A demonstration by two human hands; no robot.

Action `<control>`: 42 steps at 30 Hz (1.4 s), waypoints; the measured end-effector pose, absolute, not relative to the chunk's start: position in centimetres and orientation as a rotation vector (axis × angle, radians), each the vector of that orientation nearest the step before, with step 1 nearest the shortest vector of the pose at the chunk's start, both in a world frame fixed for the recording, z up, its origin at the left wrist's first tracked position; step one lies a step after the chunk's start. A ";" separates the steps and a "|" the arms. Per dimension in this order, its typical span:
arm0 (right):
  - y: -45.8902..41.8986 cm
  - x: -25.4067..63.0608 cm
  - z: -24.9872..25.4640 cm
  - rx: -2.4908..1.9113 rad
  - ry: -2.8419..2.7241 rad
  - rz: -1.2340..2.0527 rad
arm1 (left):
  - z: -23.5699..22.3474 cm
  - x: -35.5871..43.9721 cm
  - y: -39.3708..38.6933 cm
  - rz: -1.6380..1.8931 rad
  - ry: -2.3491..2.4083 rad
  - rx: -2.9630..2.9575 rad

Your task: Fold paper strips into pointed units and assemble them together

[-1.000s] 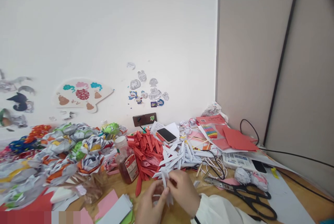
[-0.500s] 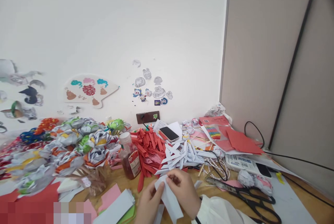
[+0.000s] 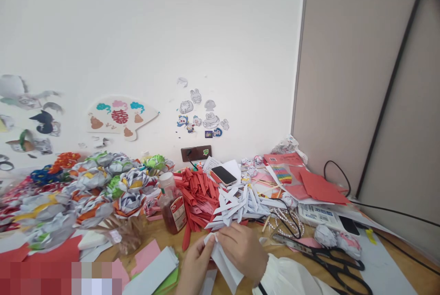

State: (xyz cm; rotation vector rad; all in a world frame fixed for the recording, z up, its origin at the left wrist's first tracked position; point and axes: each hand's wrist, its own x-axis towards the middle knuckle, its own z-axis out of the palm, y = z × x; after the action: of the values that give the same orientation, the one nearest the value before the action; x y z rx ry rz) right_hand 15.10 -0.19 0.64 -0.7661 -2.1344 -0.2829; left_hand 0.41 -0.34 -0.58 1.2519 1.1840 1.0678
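A strip of white paper [image 3: 225, 262] with a lengthwise crease hangs between my two hands at the bottom centre. My left hand [image 3: 197, 258] pinches its upper left edge with thumb and fingers. Closed over the top right of the same strip is my right hand [image 3: 242, 250], its fingertips beside the left thumb. Just beyond the hands lies a pile of folded white paper strips [image 3: 240, 205]. Folded red paper strips [image 3: 199, 192] are heaped to its left. Near my left hand, a stack of white paper sheets [image 3: 154, 272] rests over green ones.
Black-handled scissors [image 3: 338, 258] lie on the right. A jar with red-brown contents [image 3: 173, 210] stands left of the red heap. Crumpled paper flowers [image 3: 127, 185] crowd the left side. A phone [image 3: 223, 175] lies behind the white pile, and a black cable [image 3: 395, 212] crosses at right.
My right hand has turned over the strip's top, its fingers now more closed beside the left thumb. The paper strip looks more creased along its length. The view has shifted slightly.
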 end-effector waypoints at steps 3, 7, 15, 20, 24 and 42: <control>-0.4 14.9 0.8 -0.797 -2.010 0.070 | -0.4 0.3 -0.4 1.105 1.203 1.390; 0.0 14.6 0.5 -1.043 -1.682 0.692 | 0.1 0.3 -0.8 1.069 1.235 1.575; 0.8 14.5 0.0 -1.060 -1.492 1.017 | 0.4 0.4 -1.0 1.032 1.283 1.656; 0.4 14.3 0.4 -1.092 -1.476 0.983 | 0.4 0.5 -1.0 1.013 1.298 1.613; 0.3 14.2 0.3 -1.102 -1.460 1.002 | 0.4 0.3 -0.8 1.061 1.298 1.627; 1.0 15.1 -0.1 -0.920 -1.467 1.372 | 1.0 -0.1 -0.8 1.184 1.324 1.703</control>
State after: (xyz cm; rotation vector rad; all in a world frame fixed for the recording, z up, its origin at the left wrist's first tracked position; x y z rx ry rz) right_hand 15.10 0.98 -0.11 -0.9205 -1.4671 1.3724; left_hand -0.06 -0.80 1.04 1.7028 1.3238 1.1839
